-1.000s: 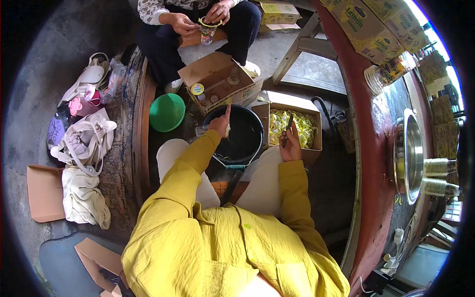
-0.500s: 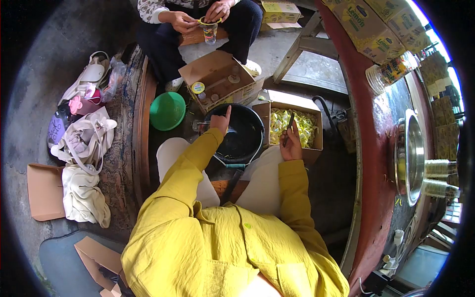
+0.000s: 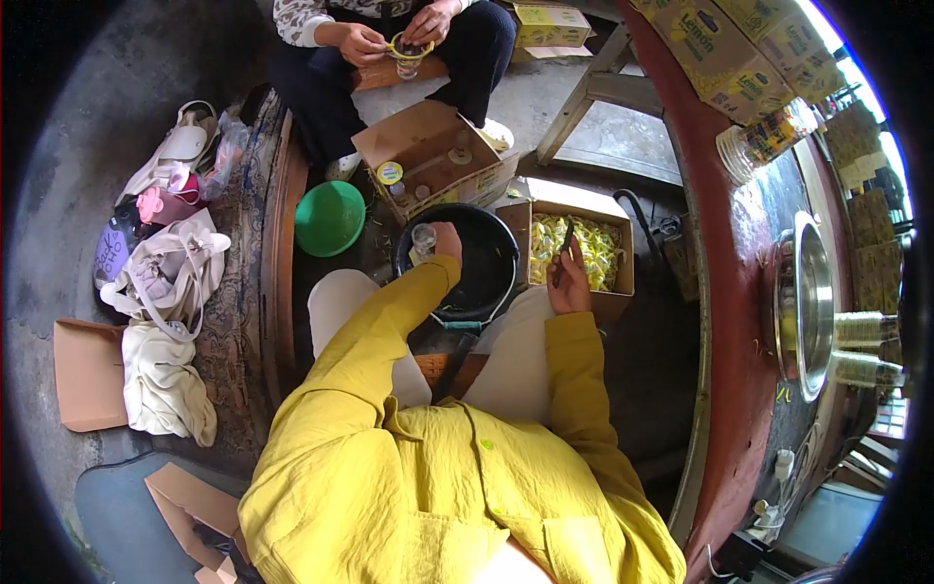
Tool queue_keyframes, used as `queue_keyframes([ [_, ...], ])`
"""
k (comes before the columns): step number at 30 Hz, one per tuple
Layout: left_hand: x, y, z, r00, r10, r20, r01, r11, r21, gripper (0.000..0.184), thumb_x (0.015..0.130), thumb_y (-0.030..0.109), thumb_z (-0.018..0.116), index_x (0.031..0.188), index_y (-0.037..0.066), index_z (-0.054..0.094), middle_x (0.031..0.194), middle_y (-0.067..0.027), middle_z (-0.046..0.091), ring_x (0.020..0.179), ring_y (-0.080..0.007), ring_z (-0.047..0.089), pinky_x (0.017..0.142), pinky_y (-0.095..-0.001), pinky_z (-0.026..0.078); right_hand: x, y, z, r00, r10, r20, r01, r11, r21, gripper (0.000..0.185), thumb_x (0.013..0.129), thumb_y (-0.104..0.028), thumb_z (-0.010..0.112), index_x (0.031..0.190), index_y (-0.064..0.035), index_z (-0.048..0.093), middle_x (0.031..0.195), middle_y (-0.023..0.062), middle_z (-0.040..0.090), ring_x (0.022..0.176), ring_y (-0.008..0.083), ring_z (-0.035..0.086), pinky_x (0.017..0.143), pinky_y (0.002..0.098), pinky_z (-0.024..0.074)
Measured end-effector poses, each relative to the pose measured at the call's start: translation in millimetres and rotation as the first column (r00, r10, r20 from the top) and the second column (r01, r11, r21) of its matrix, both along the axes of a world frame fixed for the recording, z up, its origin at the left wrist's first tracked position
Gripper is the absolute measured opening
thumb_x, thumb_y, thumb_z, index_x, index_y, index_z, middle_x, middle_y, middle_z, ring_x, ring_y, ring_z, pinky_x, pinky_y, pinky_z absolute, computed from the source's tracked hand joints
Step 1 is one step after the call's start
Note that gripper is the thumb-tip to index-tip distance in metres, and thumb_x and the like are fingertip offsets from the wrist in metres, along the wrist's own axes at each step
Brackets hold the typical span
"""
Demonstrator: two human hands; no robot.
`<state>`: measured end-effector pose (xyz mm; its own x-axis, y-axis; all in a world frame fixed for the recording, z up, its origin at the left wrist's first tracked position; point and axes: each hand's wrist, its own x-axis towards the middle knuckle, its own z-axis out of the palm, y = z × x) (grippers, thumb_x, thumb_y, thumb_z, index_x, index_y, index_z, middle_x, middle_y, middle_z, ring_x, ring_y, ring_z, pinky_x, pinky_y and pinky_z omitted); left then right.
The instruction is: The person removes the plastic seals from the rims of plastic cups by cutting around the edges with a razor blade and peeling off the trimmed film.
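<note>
My left hand [image 3: 447, 240] is closed round a clear plastic cup [image 3: 423, 237] over the left part of the black bucket [image 3: 498, 292]. On the right, my right hand [image 3: 569, 282] grips a thin dark tool [image 3: 567, 236], which points up in front of the open carton of yellow-green wrapped pieces [image 3: 603, 255]. Beyond the bucket stands an open cardboard box [image 3: 404, 136] with a few small cups and a round yellow lid [image 3: 389, 173] in it. A green basin [image 3: 330, 219] lies left of the bucket.
Opposite me, a seated person [image 3: 389, 44] holds a cup with a yellow rim [image 3: 409, 64]. Bags [image 3: 175, 263] lie on the left. A red-edged table [image 3: 725, 341] at the right bears a metal basin [image 3: 813, 307] and stacked clear cups [image 3: 866, 331].
My left hand has turned and its pointing finger has folded. The cup has moved from left of the bucket to over it and is now tilted upward. My right hand has hardly moved.
</note>
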<state>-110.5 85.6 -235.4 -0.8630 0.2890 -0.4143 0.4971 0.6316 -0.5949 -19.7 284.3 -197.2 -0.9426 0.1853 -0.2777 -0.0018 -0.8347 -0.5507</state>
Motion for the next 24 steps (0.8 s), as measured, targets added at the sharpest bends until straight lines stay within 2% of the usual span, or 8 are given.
queue_keyframes([
  [4,-8,-2,4,0.994,0.109,0.009,-0.109,0.986,0.125,0.022,0.073,0.019,0.056,0.090,0.011,0.067,0.082,-0.0015,0.063,0.075,-0.0224,0.062,0.065,-0.0419,0.048,-1,0,-2,0.999,0.019,0.027,-0.019,1.000,0.011,0.040,0.082,-0.002,0.055,0.120,-0.0102,0.045,0.083,0.0026,0.056,0.074,0.0109,0.054,0.063,0.0222,0.0469],
  [7,-23,-7,-5,0.989,0.053,-0.140,-0.017,0.970,0.243,0.016,0.075,0.017,0.054,0.083,0.011,0.067,0.079,-0.0028,0.061,0.076,-0.0235,0.061,0.059,-0.0425,0.047,0,-1,0,0.999,0.008,0.049,-0.009,1.000,0.013,0.040,0.081,-0.001,0.056,0.119,-0.0100,0.047,0.081,0.0012,0.057,0.073,0.0097,0.055,0.063,0.0225,0.0479],
  [10,-34,-7,-18,0.946,0.317,-0.066,-0.221,0.782,0.583,0.014,0.077,0.014,0.051,0.079,0.012,0.065,0.079,-0.0038,0.059,0.083,-0.0257,0.058,0.054,-0.0452,0.046,0,-2,1,0.999,0.006,0.044,-0.007,1.000,0.010,0.041,0.080,0.000,0.056,0.119,-0.0097,0.048,0.081,-0.0001,0.058,0.072,0.0089,0.056,0.062,0.0231,0.0486],
  [13,0,-15,-31,0.945,0.290,-0.152,-0.118,0.735,0.668,0.014,0.078,0.014,0.050,0.083,0.013,0.063,0.085,-0.0039,0.057,0.090,-0.0264,0.056,0.054,-0.0462,0.045,-1,-3,1,0.999,0.009,0.034,-0.010,1.000,0.012,0.042,0.080,0.000,0.056,0.120,-0.0093,0.048,0.082,0.0006,0.058,0.072,0.0094,0.056,0.061,0.0234,0.0483],
  [15,19,-25,-61,0.933,0.353,-0.066,-0.243,0.754,0.610,0.017,0.079,0.018,0.049,0.090,0.012,0.062,0.091,-0.0021,0.056,0.089,-0.0267,0.056,0.058,-0.0475,0.046,-1,-4,2,1.000,0.007,0.030,-0.008,1.000,0.022,0.042,0.080,0.000,0.056,0.120,-0.0087,0.047,0.083,0.0013,0.057,0.071,0.0098,0.056,0.061,0.0238,0.0479],
  [17,35,-37,-70,0.878,0.383,0.287,-0.460,0.840,0.288,0.018,0.082,0.025,0.052,0.091,0.010,0.057,0.091,-0.0062,0.055,0.094,-0.0290,0.053,0.068,-0.0454,0.047,0,-6,5,1.000,-0.002,0.021,0.001,0.999,0.040,0.042,0.080,0.001,0.055,0.121,-0.0080,0.047,0.084,0.0020,0.057,0.071,0.0101,0.055,0.060,0.0241,0.0475],
  [20,36,-28,-68,0.739,0.617,0.270,-0.672,0.704,0.231,0.022,0.083,0.024,0.050,0.097,0.008,0.057,0.100,-0.0088,0.055,0.097,-0.0288,0.053,0.072,-0.0450,0.046,1,-7,8,0.999,-0.005,0.031,0.004,0.999,0.038,0.043,0.080,0.001,0.055,0.121,-0.0070,0.046,0.085,0.0026,0.057,0.071,0.0102,0.055,0.061,0.0247,0.0470],
  [24,32,-33,-31,0.914,0.339,0.221,-0.403,0.717,0.568,0.031,0.081,0.021,0.054,0.108,0.006,0.056,0.114,-0.0121,0.053,0.105,-0.0280,0.052,0.081,-0.0432,0.043,0,-5,4,1.000,0.025,0.005,-0.025,0.999,0.034,0.044,0.081,0.001,0.055,0.122,-0.0088,0.045,0.085,0.0025,0.057,0.072,0.0104,0.054,0.062,0.0242,0.0468],
])
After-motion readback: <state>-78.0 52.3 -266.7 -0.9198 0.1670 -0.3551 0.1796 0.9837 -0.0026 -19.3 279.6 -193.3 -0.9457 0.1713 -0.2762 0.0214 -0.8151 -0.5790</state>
